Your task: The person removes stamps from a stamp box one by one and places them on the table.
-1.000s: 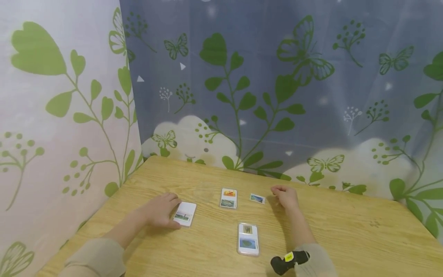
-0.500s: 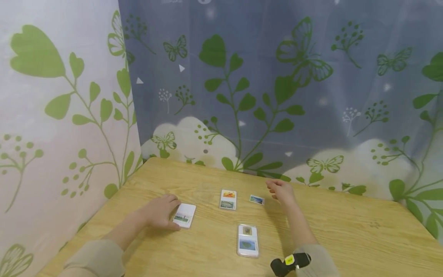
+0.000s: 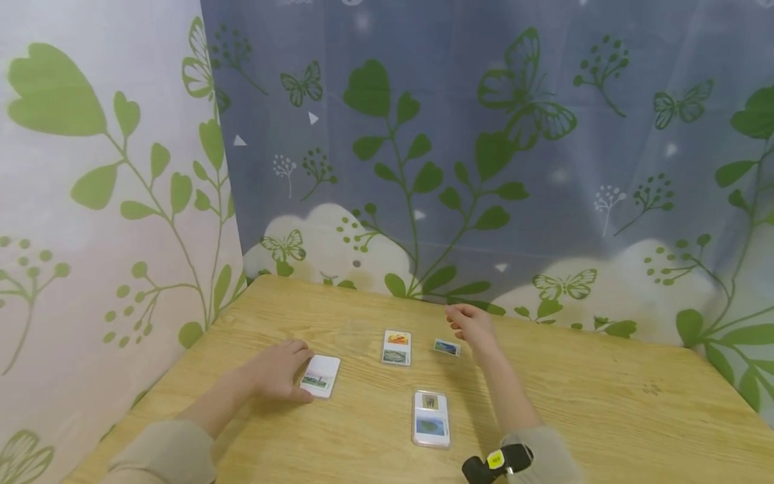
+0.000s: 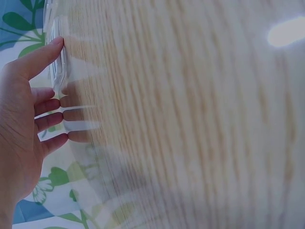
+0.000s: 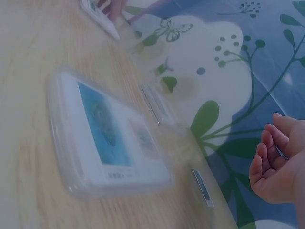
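Observation:
My left hand (image 3: 279,371) grips a white card (image 3: 320,376) with a small landscape stamp at its lower end, thumb at the near edge and fingers at the far one. In the left wrist view the thumb lies along the card's edge (image 4: 58,71) and the other fingertips meet the tabletop. Above the table, my right hand (image 3: 476,327) hovers behind a loose blue stamp (image 3: 447,347), apart from it. Its fingers (image 5: 269,143) are loosely curled, and nothing shows between them.
A clear case (image 3: 396,348) with an orange and a green stamp lies mid-table. Nearer stands another clear case (image 3: 431,419) with a brown and a blue stamp. Patterned cloth (image 3: 375,168) hangs behind the wooden table (image 3: 605,417).
My right hand has moved left and slightly back, from right of the loose stamp to just behind it. The left hand has stayed on the white card.

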Action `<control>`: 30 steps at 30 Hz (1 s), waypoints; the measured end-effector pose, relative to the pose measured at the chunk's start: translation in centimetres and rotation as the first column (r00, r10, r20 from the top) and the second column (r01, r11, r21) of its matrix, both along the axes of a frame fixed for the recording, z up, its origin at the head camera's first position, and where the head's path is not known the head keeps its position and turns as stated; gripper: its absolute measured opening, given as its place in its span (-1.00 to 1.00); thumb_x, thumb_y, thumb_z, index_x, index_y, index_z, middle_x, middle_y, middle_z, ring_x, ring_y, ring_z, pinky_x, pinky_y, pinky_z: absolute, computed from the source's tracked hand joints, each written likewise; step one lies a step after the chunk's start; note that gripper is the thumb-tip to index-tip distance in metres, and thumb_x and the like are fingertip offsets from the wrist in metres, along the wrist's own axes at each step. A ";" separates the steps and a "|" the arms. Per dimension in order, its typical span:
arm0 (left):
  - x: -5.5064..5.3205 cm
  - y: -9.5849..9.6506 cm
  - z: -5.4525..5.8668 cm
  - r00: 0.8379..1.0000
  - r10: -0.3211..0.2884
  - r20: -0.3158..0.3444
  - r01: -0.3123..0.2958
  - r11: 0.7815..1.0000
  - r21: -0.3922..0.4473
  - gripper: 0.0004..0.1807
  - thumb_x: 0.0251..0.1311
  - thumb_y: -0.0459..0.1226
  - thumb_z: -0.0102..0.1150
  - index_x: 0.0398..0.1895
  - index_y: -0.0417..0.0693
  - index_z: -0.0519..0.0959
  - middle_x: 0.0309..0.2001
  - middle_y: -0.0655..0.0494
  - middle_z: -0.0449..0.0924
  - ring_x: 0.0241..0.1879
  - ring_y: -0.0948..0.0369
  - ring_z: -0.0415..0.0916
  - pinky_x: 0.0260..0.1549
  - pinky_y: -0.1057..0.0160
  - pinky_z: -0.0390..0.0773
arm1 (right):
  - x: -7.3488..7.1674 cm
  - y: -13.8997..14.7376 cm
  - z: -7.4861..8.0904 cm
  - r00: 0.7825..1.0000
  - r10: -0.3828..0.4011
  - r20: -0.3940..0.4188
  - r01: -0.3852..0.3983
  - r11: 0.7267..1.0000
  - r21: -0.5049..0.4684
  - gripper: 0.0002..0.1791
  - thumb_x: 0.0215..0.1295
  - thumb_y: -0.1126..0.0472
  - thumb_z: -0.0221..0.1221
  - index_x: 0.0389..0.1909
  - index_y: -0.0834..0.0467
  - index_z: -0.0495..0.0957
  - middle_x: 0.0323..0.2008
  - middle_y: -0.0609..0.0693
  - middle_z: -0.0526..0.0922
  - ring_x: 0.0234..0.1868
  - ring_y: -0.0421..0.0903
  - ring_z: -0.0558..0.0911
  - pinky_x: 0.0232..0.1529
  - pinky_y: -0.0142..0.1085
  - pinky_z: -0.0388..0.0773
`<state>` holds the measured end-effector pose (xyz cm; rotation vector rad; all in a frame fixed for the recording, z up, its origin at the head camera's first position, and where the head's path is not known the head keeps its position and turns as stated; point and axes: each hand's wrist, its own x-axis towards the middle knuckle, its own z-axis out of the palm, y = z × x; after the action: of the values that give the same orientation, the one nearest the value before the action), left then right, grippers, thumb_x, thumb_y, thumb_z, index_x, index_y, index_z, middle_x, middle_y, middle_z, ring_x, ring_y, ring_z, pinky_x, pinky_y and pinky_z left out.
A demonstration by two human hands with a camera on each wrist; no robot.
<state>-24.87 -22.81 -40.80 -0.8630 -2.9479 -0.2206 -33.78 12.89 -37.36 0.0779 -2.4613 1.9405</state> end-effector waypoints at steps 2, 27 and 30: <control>-0.1 -0.1 -0.2 1.000 0.003 -0.002 -0.003 1.000 -0.005 -0.11 -0.10 0.19 0.22 0.08 -0.39 0.40 0.04 -0.20 0.41 0.06 -0.10 0.35 0.07 -0.07 0.36 | 0.2 -0.5 0.1 1.000 0.010 -0.005 -0.010 1.000 -0.008 -0.64 0.30 0.12 0.11 -0.08 0.35 0.51 -0.32 -0.02 0.53 -0.30 -0.14 0.45 -0.20 -0.26 0.50; -0.3 -0.2 -0.5 1.000 0.011 0.001 -0.011 1.000 -0.019 -0.08 -0.08 0.23 0.19 0.11 -0.40 0.37 0.08 -0.22 0.39 0.10 -0.13 0.33 0.08 -0.10 0.34 | 2.6 -7.8 -0.9 0.979 0.191 -0.071 -0.190 0.982 0.022 -0.69 0.26 0.14 0.14 -0.18 0.34 0.57 -0.31 0.05 0.57 -0.27 -0.04 0.50 -0.30 -0.27 0.49; -0.2 -0.2 -0.4 1.000 0.012 0.001 -0.012 1.000 -0.021 -0.08 -0.08 0.24 0.18 0.11 -0.40 0.37 0.08 -0.23 0.39 0.10 -0.14 0.32 0.09 -0.10 0.34 | 2.9 -8.6 -1.2 0.973 0.221 -0.074 -0.219 0.975 0.034 -0.69 0.25 0.11 0.15 -0.20 0.32 0.57 -0.34 0.02 0.57 -0.30 -0.08 0.50 -0.31 -0.25 0.51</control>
<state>-25.08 -22.97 -41.20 -0.8483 -2.9605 -0.1904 -30.91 4.31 -38.60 0.4355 -2.5217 1.9410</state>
